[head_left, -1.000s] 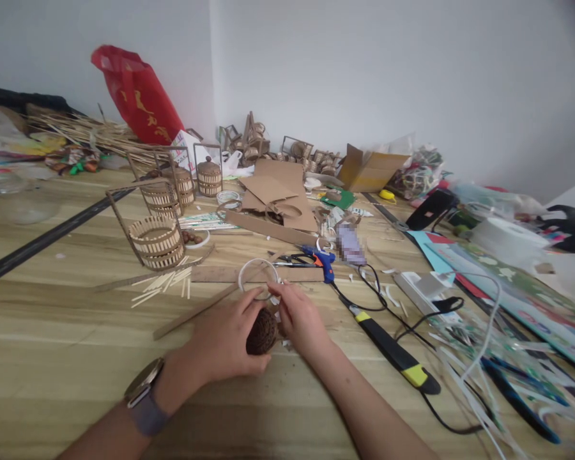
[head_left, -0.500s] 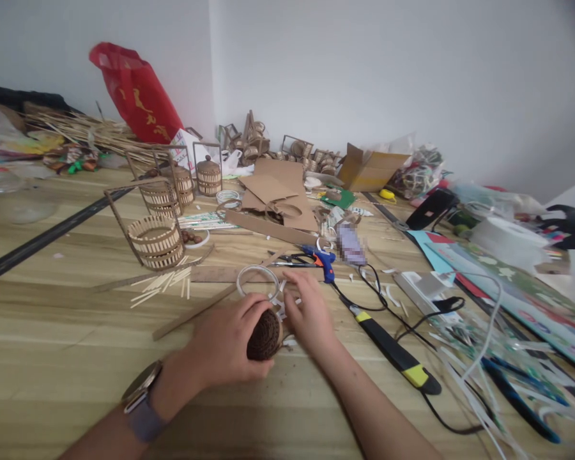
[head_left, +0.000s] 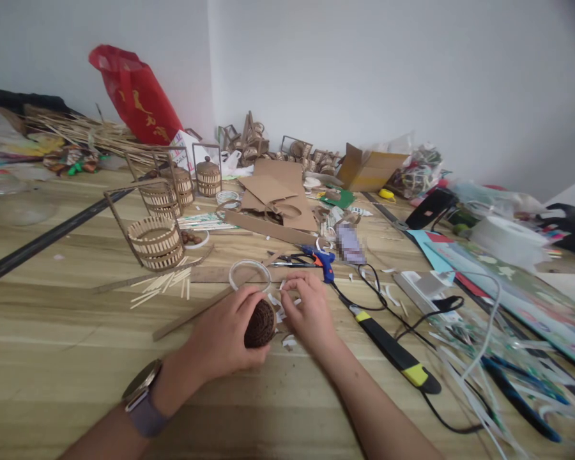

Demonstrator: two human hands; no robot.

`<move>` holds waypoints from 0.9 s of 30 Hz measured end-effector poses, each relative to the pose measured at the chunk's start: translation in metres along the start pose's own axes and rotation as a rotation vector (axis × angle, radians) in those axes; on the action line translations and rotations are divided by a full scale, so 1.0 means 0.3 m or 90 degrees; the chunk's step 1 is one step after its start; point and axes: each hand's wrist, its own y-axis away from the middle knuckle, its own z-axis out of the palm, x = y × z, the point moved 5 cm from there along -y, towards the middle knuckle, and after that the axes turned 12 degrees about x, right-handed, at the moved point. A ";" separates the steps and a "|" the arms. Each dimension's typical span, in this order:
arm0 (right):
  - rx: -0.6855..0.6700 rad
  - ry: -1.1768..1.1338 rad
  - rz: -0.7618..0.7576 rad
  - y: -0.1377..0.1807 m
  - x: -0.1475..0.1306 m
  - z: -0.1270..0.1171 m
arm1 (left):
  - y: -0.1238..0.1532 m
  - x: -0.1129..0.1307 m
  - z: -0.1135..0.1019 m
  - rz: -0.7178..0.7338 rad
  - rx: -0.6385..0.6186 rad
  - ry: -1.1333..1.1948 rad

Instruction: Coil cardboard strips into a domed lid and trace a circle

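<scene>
My left hand (head_left: 227,329) is closed around a small round basket lid (head_left: 260,324) with a dark brown coiled face, held just above the wooden table. Beyond those fingers lies a white ring (head_left: 250,276). To the right, my right hand (head_left: 310,310) has its thumb and fingertips drawn together over white paper scraps (head_left: 278,312); whatever is in the pinch is too small to name. A blue hot glue gun (head_left: 322,259) rests past my right fingertips. Thin pale sticks (head_left: 165,281) are scattered to the left, beside a small handled bamboo basket (head_left: 156,243).
A black and yellow utility knife (head_left: 395,351) and a white power strip (head_left: 424,294) with cables occupy the right. Brown cardboard (head_left: 280,191) lies farther back. More lidded baskets (head_left: 208,176) stand at the back left, near a red bag (head_left: 137,96).
The lid in my left hand has tilted slightly and shifted a little left. The white ring has moved left and away. My right fingers have curled together into a pinch.
</scene>
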 end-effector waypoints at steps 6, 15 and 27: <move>0.006 -0.075 0.070 -0.009 0.016 -0.004 | -0.004 -0.020 -0.001 -0.031 0.013 -0.026; 0.049 -0.030 0.037 -0.009 0.027 -0.014 | 0.005 -0.002 0.007 0.013 0.005 -0.022; -0.051 0.151 -0.152 0.006 -0.049 -0.001 | 0.021 -0.001 0.033 0.036 0.004 -0.001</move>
